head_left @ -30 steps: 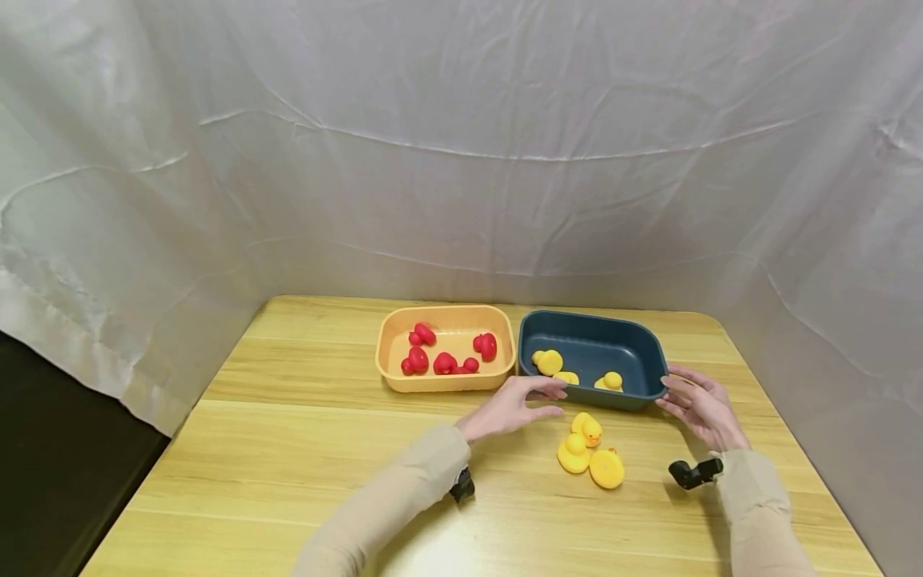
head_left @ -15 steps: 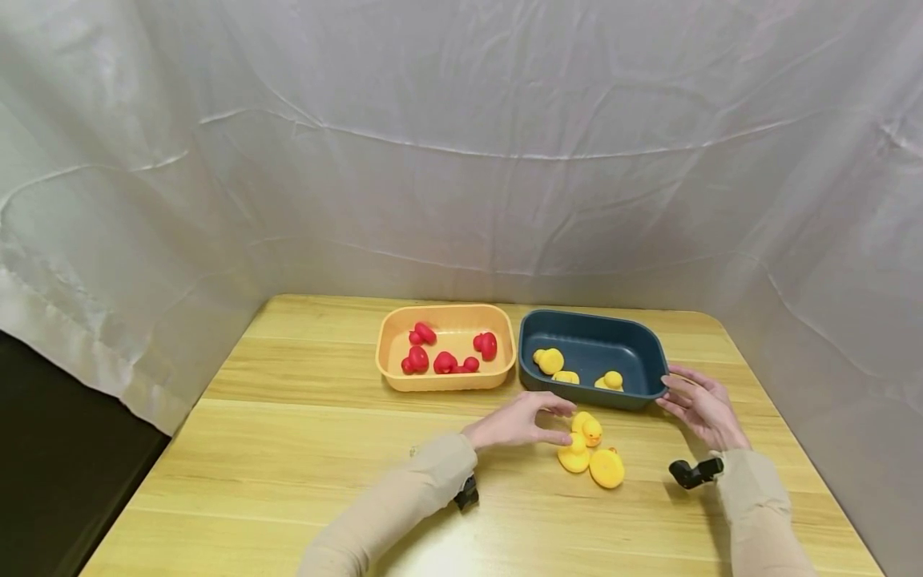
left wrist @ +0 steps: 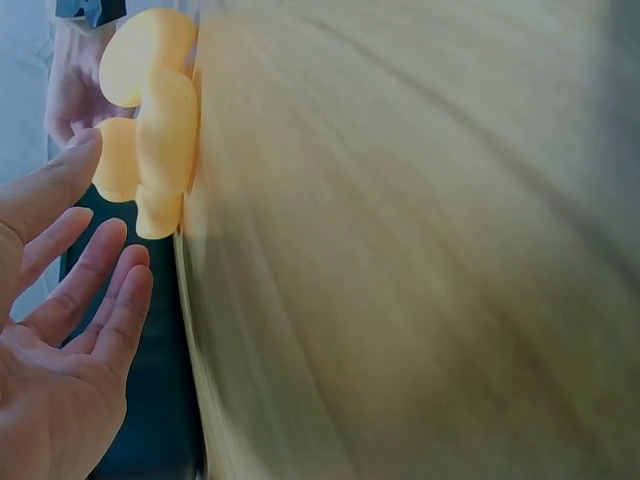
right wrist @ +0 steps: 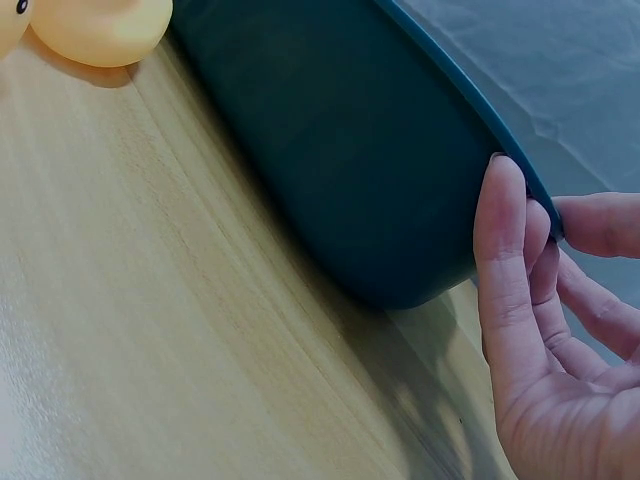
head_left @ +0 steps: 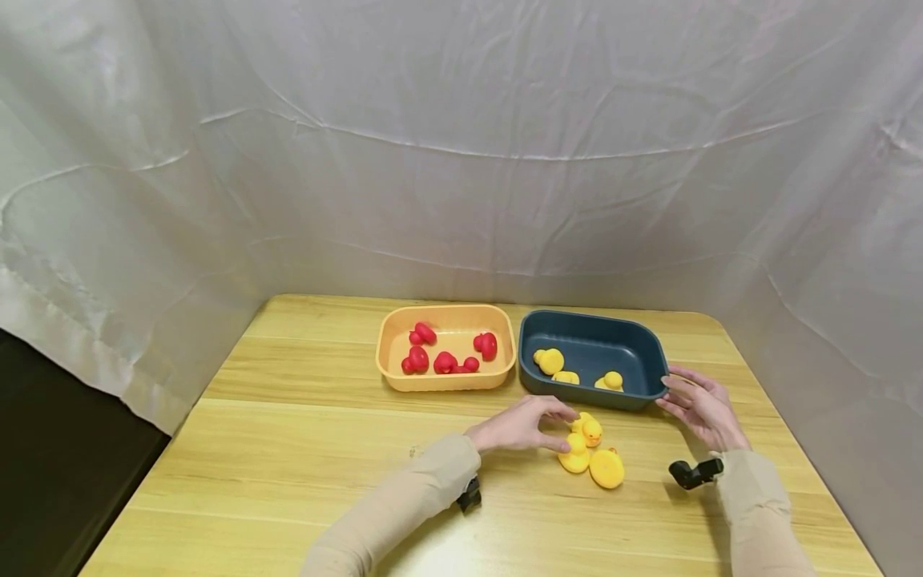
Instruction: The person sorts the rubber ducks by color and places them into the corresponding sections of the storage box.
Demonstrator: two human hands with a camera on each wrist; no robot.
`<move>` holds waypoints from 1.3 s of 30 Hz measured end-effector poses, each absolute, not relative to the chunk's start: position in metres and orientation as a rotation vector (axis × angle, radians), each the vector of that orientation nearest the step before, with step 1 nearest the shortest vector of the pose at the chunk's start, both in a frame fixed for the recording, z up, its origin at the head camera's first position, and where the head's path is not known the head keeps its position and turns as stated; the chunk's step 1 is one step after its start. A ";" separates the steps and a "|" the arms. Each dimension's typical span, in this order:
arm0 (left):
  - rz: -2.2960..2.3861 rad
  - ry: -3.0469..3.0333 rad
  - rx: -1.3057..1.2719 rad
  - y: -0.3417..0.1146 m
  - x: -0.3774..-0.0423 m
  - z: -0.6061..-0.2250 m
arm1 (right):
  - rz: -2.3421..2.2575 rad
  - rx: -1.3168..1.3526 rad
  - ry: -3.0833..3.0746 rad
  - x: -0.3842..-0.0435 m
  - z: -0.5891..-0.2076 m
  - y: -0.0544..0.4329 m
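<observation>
My left hand [head_left: 515, 425] reaches in beside three yellow rubber ducks on the table. Its thumb and fingers are spread, the thumb tip right at the nearest duck [head_left: 577, 459]. Behind that one sits another duck [head_left: 590, 431], and a third duck [head_left: 607, 470] lies tipped over to the right. In the left wrist view the fingers [left wrist: 125, 320] stay apart with nothing between them. My right hand [head_left: 707, 410] pinches the right front corner of a dark blue bin [right wrist: 330, 150] at its rim. Inside that bin lie three more yellow ducks [head_left: 551, 361].
Left of the blue bin stands a light orange bin [head_left: 447, 385] with several red ducks [head_left: 425, 333] in it. Both bins are near the back of the wooden table [head_left: 303, 449]. A pale cloth [head_left: 461, 200] hangs behind and at the sides.
My left hand has moved from the blue bin's front edge down and right to the ducks on the table. The right hand has stayed at the bin's corner.
</observation>
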State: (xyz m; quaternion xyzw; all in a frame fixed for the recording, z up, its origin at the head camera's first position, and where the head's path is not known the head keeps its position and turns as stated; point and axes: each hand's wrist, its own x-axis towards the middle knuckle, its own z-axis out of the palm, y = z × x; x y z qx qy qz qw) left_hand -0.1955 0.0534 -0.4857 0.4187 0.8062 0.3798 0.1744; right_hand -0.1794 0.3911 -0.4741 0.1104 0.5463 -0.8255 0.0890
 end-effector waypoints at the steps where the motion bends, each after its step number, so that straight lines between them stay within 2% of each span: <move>1: 1.077 2.280 1.184 0.054 -0.195 -0.485 | -2.455 0.329 1.626 -0.179 -0.474 0.391; 22: 0.969 2.319 1.313 0.059 -0.193 -0.491 | -2.438 0.332 1.641 -0.180 -0.473 0.392; 39: 1.018 2.300 1.323 0.062 -0.190 -0.495 | -2.431 0.341 1.644 -0.179 -0.474 0.392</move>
